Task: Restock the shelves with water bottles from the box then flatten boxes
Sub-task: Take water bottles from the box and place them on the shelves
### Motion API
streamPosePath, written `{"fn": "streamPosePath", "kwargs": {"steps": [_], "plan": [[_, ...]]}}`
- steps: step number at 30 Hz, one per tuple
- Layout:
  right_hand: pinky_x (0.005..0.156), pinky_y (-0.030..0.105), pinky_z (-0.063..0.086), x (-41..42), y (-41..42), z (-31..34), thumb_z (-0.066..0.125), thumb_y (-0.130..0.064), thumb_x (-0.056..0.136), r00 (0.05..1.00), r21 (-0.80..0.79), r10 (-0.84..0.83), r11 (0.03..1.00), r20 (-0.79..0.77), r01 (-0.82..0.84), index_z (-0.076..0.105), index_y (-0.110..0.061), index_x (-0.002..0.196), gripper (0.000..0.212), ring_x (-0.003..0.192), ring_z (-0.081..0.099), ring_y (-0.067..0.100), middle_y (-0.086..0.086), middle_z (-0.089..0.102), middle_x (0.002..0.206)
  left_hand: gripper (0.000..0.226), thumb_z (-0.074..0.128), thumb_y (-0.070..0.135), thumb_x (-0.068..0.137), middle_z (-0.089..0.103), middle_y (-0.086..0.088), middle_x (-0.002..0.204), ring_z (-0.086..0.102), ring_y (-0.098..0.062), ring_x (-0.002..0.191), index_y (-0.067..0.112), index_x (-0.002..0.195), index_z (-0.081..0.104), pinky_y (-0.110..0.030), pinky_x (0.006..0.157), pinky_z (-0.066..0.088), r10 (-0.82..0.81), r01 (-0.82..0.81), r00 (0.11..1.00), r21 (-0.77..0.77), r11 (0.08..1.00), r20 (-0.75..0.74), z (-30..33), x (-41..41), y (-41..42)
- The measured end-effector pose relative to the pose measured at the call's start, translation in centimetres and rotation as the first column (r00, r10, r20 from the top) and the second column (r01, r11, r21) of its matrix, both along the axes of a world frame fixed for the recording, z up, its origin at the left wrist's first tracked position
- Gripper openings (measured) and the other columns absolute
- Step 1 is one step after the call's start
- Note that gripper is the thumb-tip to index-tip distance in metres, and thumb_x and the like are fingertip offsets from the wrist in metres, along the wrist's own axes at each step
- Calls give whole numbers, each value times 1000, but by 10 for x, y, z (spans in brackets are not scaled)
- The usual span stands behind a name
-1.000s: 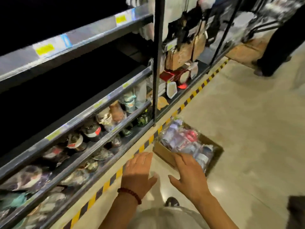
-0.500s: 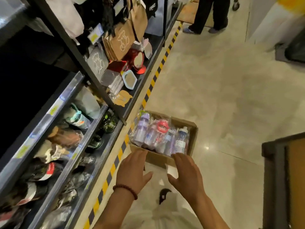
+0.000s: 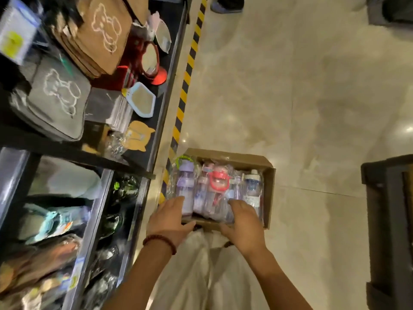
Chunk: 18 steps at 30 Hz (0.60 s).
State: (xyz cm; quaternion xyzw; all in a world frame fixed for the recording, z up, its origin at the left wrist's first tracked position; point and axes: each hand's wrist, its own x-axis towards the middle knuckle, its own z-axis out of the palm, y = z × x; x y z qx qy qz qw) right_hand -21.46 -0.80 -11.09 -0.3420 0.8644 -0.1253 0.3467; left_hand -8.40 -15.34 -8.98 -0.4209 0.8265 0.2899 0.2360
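Shop aisle floor (image 3: 290,97) held open box (image 3: 269,186), full of wrapped water bottles (image 3: 202,193); left hand (image 3: 171,220), right hand (image 3: 242,222) spread flat over them — gripping nothing; restocking barely begun; flattening not started.

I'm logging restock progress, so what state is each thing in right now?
Brown cardboard box: open, on the floor, still full.
Plastic-wrapped water bottles: lying in the box, none taken out.
Left hand: fingers straight, on the bottles at the box's near-left corner.
Right hand: fingers straight, resting on the bottles.
Black lower shelf: partly stocked.
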Motion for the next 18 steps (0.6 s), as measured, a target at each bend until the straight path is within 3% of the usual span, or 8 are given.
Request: {"fn": "streamPosePath", "kwargs": {"steps": [4,7,11,14,16,18], "plan": [[94,33,42,-22,-28,-63,67,-43,79,981,96,-153,985,120,142,46,-19,133,63,122,45,22,2,52,129,59,70,37,77,55,-5,127,52,-24,114,20,129,50,-31,93,44,163,-163,987,83,983,4,-62,-23,-35],[96,33,40,-36,-42,-115,72,-34,78,946,168,-268,956,180,239,45,-16,134,65,123,45,23,6,51,131,63,77,34,73,58,-8,121,56,-28,109,14,126,50,-31,86,45,256,-265,963,115,957,84,-117,-34,-55],[90,34,45,-52,-55,-195,77,-28,74,902,227,-346,929,258,292,47,-12,130,65,116,52,25,7,55,124,90,82,43,66,48,-15,135,49,-32,121,9,135,37,-40,97,44,337,-352,927,70,933,166,-203,-39,-71],[73,23,44,-60,-65,-248,82,-27,65,823,248,-428,901,373,356,51,-9,125,71,109,58,22,4,61,116,105,83,43,64,38,-16,145,40,-33,130,9,145,25,-42,104,37,393,-413,902,90,906,177,-252,-38,-72],[71,20,43,-57,-71,-277,85,-19,66,774,279,-491,870,400,407,42,-7,130,78,108,58,20,3,58,116,102,86,37,62,43,-15,142,44,-33,127,10,143,31,-44,103,40,515,-531,847,166,831,132,-279,-35,-72],[82,32,49,-51,-73,-302,86,-17,63,730,278,-567,824,383,494,29,-8,138,94,110,57,27,10,53,123,91,89,32,58,54,-12,133,54,-30,118,13,135,45,-45,98,46,597,-593,800,219,775,54,-302,-31,-70]]}}
